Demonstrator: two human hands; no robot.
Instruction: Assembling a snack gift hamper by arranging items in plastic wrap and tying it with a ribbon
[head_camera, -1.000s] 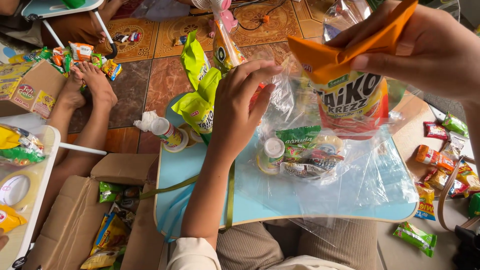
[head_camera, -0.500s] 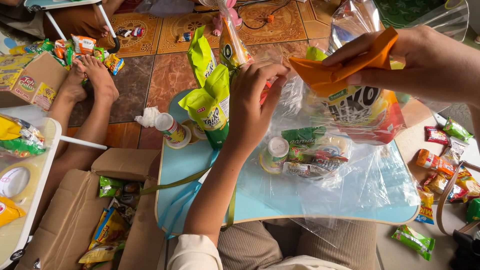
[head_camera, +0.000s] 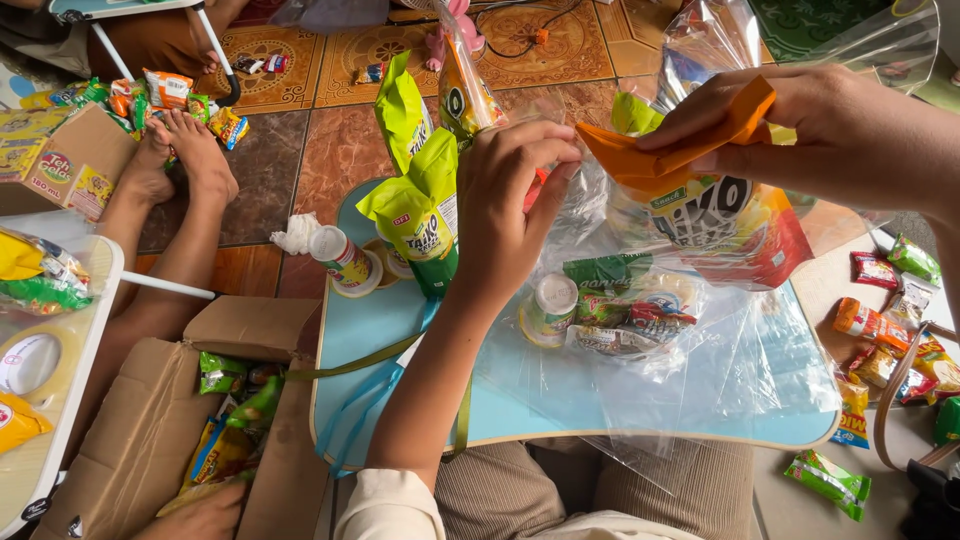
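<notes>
My left hand (head_camera: 510, 220) is raised over the light blue lap table (head_camera: 400, 320) and pinches the mouth of a clear plastic bag (head_camera: 740, 360). At the upper right, my right hand (head_camera: 830, 130) grips the folded orange top of a large orange and red snack pack (head_camera: 730, 235), which hangs inside the clear bag's opening. Lying in the bag are a small white-capped bottle (head_camera: 548, 310), a green packet (head_camera: 600, 275) and other small snacks.
Tall green snack packs (head_camera: 420, 210) and a small bottle (head_camera: 340, 262) stand on the table's left side. An open cardboard box (head_camera: 140, 440) of snacks sits at the lower left. Another person's legs (head_camera: 180, 200) stretch across the tiled floor. Loose packets (head_camera: 880, 330) lie at the right.
The large snack pack and my right hand have come down slightly into the clear bag. My left hand keeps hold of the bag's mouth.
</notes>
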